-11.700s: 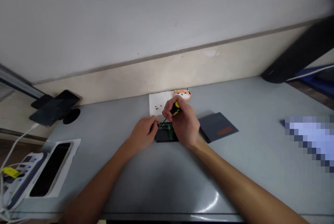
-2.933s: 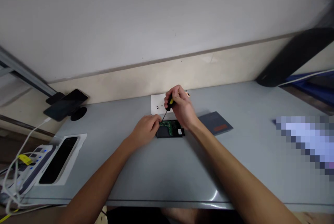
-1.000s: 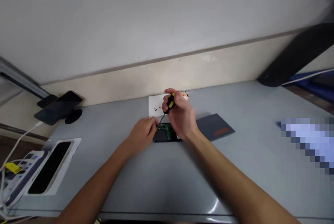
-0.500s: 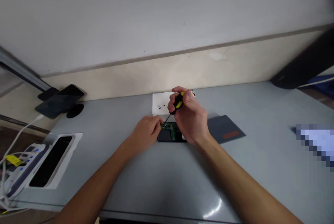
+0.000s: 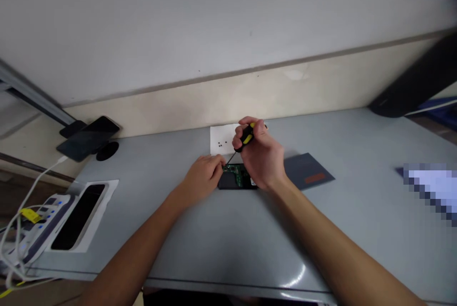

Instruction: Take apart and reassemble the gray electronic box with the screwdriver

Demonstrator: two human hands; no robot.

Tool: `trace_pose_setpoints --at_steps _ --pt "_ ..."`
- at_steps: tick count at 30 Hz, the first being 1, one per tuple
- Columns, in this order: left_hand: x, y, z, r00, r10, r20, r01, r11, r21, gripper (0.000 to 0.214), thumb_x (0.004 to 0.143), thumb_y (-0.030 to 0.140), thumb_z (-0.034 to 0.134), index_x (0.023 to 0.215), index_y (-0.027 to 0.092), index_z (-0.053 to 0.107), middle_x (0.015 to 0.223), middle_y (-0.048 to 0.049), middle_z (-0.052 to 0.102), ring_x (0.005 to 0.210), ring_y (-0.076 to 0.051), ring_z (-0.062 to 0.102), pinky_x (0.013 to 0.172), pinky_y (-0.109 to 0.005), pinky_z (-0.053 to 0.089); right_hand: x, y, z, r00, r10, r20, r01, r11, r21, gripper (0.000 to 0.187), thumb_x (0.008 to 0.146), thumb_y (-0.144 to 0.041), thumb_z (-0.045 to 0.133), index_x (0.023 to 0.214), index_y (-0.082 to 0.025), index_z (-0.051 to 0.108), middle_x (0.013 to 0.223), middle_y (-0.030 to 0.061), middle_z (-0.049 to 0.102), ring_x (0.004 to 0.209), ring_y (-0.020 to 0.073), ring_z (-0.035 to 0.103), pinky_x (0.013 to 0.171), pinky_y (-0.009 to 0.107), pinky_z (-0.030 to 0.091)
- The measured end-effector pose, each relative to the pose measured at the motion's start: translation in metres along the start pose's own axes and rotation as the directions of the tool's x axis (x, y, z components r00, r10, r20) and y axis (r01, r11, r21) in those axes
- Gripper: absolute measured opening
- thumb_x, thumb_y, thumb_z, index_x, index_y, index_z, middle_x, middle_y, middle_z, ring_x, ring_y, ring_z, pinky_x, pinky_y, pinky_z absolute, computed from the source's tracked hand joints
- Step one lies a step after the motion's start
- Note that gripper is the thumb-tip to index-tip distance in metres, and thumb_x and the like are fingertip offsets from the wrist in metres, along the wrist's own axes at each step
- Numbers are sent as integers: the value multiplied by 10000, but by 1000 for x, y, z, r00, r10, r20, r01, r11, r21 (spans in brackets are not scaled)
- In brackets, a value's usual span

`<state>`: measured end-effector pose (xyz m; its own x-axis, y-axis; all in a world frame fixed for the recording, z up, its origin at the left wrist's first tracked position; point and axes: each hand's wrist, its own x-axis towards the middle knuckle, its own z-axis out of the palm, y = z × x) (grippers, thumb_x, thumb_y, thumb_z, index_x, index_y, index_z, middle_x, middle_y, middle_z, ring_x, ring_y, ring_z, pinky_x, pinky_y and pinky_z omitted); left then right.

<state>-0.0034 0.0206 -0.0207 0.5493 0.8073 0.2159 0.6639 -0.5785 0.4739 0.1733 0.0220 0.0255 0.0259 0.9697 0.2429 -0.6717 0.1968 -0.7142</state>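
Note:
My right hand (image 5: 262, 153) is wrapped round a black-and-yellow screwdriver (image 5: 247, 139). The thin shaft slants down and left to the upper left corner of an opened electronic device (image 5: 228, 181), which shows a green circuit board and a dark flat block. At that same corner, the fingers of my left hand (image 5: 205, 175) are bent together, gripping the device's edge beside the screwdriver tip; the exact contact is partly hidden. Behind the device lies a white sheet (image 5: 215, 134) with several tiny dark screws (image 5: 220, 144) on it. My right hand covers part of the device's right side.
A dark flat cover (image 5: 309, 170) with a reddish-brown strip lies right of the device. At left are a phone on a stand (image 5: 89, 138), another phone (image 5: 78, 218) on white paper and a power strip (image 5: 50, 222) with cables. A wall (image 5: 171, 101) closes the back.
The view has shifted slightly, so the whole scene sits a little differently in it. Both hands keep their places at the device, with the screwdriver tip at the same corner.

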Motion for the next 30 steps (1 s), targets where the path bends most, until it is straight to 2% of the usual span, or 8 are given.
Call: trace_pose_setpoints --at_steps 14,23,30 --pt "-1 1 -2 1000 21 16 -21 1000 -4 209 1027 167 382 1035 219 584 947 -33 692 889 -198 644 848 -351 479 -2 -1 2 1000 -29 12 30 995 -94 259 968 -470 583 957 -236 692 836 17 507 674 146 467 651 310 426" --pt "-1 1 -1 1000 -5 0 5 1000 5 211 1038 186 359 1029 211 569 958 -40 690 919 -206 649 868 -366 479 -4 2 3 999 -17 43 18 999 -31 254 981 -435 565 954 -220 698 821 21 502 684 143 466 649 296 419" --pt "-2 2 -2 1000 0 18 0 1000 -3 194 1041 184 367 998 211 555 921 -27 667 881 -197 628 839 -356 465 -2 -1 2 1000 -14 14 16 996 -86 263 974 -466 574 945 -228 683 815 20 503 673 147 455 651 306 424"
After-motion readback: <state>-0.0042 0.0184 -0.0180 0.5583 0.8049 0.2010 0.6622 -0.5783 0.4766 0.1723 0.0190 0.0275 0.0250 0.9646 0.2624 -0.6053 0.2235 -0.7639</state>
